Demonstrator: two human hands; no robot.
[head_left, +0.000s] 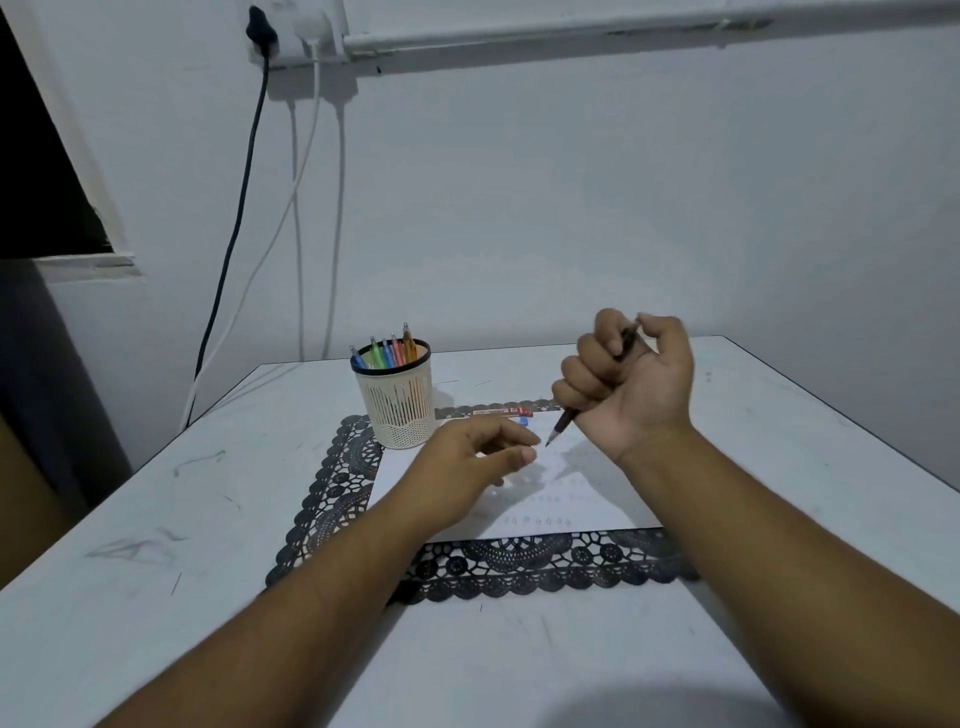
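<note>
My right hand (631, 382) is raised above the table, its fingers curled round a dark pencil (563, 422) whose tip points down and left over a white sheet of paper (587, 499). The sheet carries rows of small faint drawings and lies on a black lace mat (332, 499). My left hand (470, 467) hovers over the left part of the sheet with loosely bent fingers, thumb and forefinger close together, holding nothing that I can see.
A cream mesh pen cup (397, 402) with several coloured pens stands at the mat's far left corner. A red box (501, 411) and a small blue object (523, 421) lie beyond the sheet. Cables (239, 208) hang down the wall from sockets behind the white table (156, 519).
</note>
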